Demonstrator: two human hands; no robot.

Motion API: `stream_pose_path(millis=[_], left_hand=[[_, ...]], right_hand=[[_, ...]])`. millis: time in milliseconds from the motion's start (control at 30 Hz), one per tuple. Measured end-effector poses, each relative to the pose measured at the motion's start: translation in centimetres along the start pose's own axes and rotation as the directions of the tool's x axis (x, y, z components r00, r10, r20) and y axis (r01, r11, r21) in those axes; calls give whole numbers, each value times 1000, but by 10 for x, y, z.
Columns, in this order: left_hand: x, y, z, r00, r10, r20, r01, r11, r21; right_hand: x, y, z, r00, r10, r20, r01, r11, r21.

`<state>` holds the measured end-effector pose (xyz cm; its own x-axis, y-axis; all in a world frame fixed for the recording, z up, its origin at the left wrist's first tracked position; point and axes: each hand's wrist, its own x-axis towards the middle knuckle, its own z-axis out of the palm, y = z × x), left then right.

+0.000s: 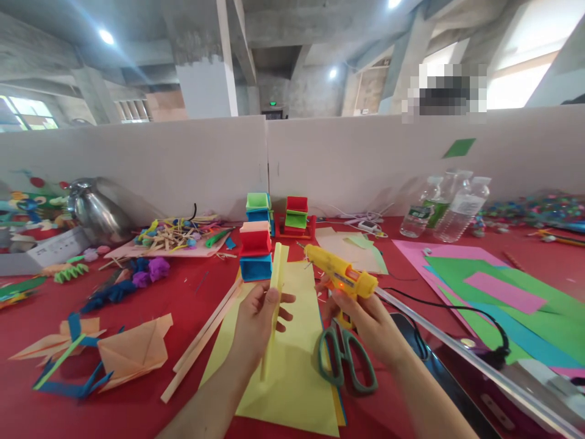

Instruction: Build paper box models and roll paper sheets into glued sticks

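Note:
My left hand point(256, 320) grips a long folded yellow paper strip point(280, 271), which stands nearly upright between thumb and fingers. A yellow hot glue gun point(336, 268) is in my right hand point(368, 323), its nozzle pointing left toward the strip without touching it. A clear glue stick point(475, 360) runs out of the gun's back toward the lower right. Beneath both hands lie yellow paper sheets point(292, 390). Green-handled scissors point(350, 360) rest just below the glue gun. Folded paper boxes in blue, red and green form a stack point(256, 244) beyond my left hand.
A second paper box stack point(296, 216) stands behind. Wooden strips point(201, 341) and folded paper shapes point(132, 350) lie left, near a steel jug point(98, 210). Coloured sheets point(525, 286), plastic bottles point(461, 207) and a black cable point(484, 314) are on the right. A white partition point(365, 158) borders the table.

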<state>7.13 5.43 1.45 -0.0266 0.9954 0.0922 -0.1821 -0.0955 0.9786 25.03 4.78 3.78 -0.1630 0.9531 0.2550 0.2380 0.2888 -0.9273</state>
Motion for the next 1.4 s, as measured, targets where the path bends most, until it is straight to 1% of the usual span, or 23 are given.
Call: stream_pose_path(millis=[133,333,500,800,1233,1400], left_hand=[[1,0,0,1000,-17,15,16,1000,26],[-3,-1,-1,998,5,67,-11,996,87],[-4,0,0,998,25,62,-32,994,105],[-4,0,1,996,36,81,-45,994,103],[-5,1,1,995,49,91,-61,990,124],[-5,1,0,996,57,75,-66,990,125]], right_hand=[[-4,-3,7,1000,-9,-10,9,1000,9],[-7,-3,15,1000,6,-10,-7,990,-140],[-6,-4,19,999,48,-19,-51,982,-182],[-7,0,18,997,48,-65,-64,964,-259],[-9,0,15,997,37,-71,-59,939,-339],[-8,0,15,997,34,-72,-57,931,-360]])
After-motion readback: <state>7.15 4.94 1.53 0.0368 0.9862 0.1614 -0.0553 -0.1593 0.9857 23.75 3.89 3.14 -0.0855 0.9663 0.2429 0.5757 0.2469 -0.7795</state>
